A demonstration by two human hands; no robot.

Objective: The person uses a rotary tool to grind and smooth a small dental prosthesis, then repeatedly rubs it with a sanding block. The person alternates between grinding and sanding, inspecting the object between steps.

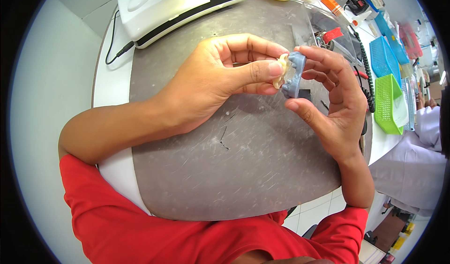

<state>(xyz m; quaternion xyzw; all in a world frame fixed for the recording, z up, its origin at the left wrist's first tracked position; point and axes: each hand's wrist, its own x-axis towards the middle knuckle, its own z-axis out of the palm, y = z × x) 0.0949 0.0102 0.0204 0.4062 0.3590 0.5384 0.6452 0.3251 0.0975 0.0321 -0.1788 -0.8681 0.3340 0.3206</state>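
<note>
My left hand (229,69) pinches a small cream-yellow dental piece (281,71) with a scalloped, tooth-like edge between thumb and fingers. A blue-grey dental model (294,75) with raised teeth is gripped by its ends in my right hand (335,86), fingertips at the top and thumb below. The two pieces face each other closely above the grey work mat; whether they touch, I cannot tell. Something clear and shiny shows between them, too small to make out. My left fingers partly hide the cream piece.
A white and black machine (183,11) with a plugged cable stands at the far left. At the back right are a clear tray (335,29) of small tools, a coiled black cord (365,62) and blue and green baskets (386,107). A co-worker in pale clothing sits at right.
</note>
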